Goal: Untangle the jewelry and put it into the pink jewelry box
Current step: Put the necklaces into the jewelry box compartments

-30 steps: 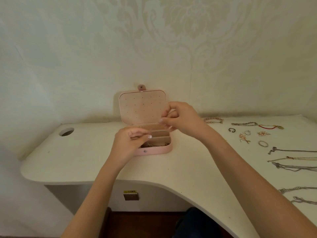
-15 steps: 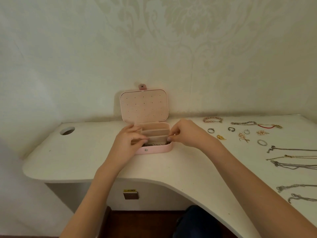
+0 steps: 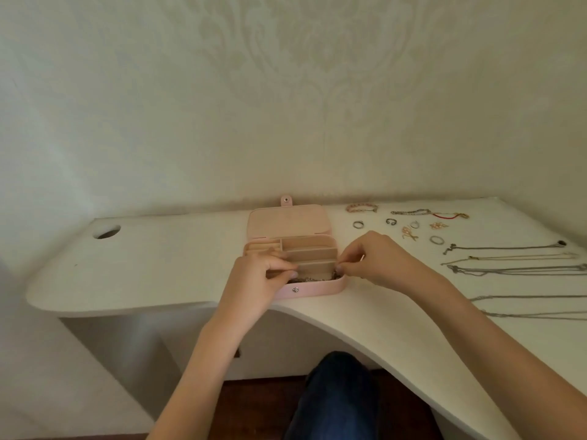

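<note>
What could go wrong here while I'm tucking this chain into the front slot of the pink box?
The chain bunched in the front compartment may knot again as both hands push it in. The pink jewelry box sits near the desk's curved front edge, so pressure from the left hand or right hand could slide it off.
</note>
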Action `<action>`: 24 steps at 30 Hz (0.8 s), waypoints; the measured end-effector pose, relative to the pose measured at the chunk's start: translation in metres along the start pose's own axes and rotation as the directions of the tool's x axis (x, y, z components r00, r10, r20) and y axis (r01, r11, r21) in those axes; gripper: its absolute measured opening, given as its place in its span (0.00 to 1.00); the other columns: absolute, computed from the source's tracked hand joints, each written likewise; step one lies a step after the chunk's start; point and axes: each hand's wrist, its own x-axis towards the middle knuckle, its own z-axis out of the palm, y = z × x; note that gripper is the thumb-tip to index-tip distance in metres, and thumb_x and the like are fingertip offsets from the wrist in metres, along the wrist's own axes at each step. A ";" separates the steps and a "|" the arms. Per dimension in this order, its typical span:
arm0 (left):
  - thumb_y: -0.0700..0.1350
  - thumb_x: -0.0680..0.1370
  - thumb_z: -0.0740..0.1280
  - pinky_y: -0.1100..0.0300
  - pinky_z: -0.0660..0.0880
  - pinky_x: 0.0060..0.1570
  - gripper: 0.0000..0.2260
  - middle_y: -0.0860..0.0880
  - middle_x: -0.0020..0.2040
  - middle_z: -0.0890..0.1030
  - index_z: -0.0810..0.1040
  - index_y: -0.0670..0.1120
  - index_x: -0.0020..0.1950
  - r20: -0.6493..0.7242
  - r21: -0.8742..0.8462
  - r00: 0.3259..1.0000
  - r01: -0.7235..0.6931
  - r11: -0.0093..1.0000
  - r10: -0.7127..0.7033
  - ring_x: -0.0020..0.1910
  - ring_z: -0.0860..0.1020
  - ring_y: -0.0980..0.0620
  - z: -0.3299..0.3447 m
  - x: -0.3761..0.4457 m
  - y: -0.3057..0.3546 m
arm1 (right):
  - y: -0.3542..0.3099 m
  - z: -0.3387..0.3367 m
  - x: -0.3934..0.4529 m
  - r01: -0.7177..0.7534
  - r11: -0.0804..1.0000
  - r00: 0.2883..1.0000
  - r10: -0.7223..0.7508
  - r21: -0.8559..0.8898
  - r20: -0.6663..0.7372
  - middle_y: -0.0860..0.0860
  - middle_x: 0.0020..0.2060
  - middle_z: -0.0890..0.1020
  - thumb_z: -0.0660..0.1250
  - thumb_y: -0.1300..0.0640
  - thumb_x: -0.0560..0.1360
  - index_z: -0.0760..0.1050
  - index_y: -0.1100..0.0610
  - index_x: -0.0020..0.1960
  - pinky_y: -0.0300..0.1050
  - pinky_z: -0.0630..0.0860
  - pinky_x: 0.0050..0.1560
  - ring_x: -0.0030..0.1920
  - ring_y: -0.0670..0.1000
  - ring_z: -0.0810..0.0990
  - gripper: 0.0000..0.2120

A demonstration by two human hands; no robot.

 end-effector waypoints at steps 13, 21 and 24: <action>0.38 0.75 0.68 0.58 0.58 0.72 0.08 0.46 0.58 0.81 0.83 0.46 0.52 0.059 -0.084 0.981 -0.178 0.980 0.183 0.64 0.73 0.52 0.101 0.010 0.086 | 0.132 -0.099 -0.054 -0.129 0.991 0.825 0.128 0.037 -0.550 0.47 0.44 0.83 0.65 0.61 0.76 0.82 0.54 0.50 0.27 0.68 0.42 0.41 0.44 0.78 0.07; 0.37 0.77 0.63 0.57 0.69 0.61 0.10 0.46 0.58 0.80 0.81 0.43 0.55 0.233 -0.125 0.930 -0.263 0.957 0.286 0.61 0.75 0.48 0.199 0.060 0.158 | 0.249 -0.152 -0.048 -0.554 0.799 0.717 0.314 -0.235 -0.622 0.65 0.59 0.78 0.57 0.67 0.77 0.74 0.63 0.64 0.53 0.71 0.62 0.59 0.64 0.75 0.17; 0.39 0.78 0.62 0.55 0.69 0.62 0.11 0.46 0.60 0.79 0.80 0.44 0.57 0.281 -0.107 0.913 -0.275 0.955 0.295 0.61 0.74 0.48 0.221 0.078 0.175 | 0.255 -0.148 -0.039 -0.645 0.680 0.705 0.355 -0.348 -0.614 0.63 0.55 0.80 0.56 0.67 0.77 0.77 0.62 0.60 0.52 0.76 0.55 0.55 0.62 0.78 0.16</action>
